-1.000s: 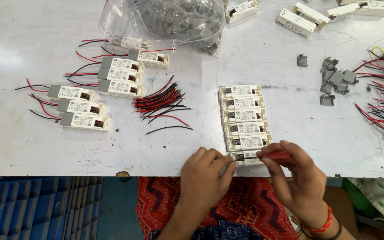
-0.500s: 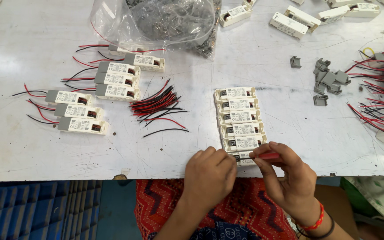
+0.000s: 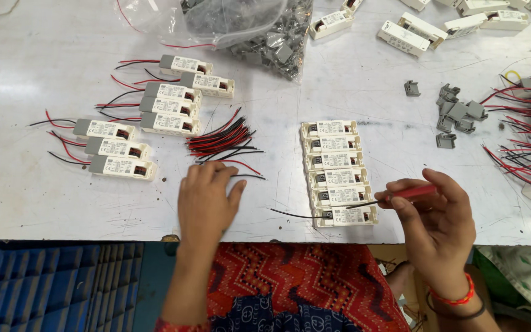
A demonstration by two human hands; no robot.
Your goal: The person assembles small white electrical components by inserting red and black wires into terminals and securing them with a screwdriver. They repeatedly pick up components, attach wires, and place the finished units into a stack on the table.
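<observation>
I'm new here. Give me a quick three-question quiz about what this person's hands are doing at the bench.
1. True or false: the right hand holds a red-handled screwdriver.
2. What does the left hand reach for? A) grey clips B) loose red and black wires C) plastic bag
3. How many white boxes are in the stack by the screwdriver tip?

Key: 1 true; 2 B; 3 six.
</observation>
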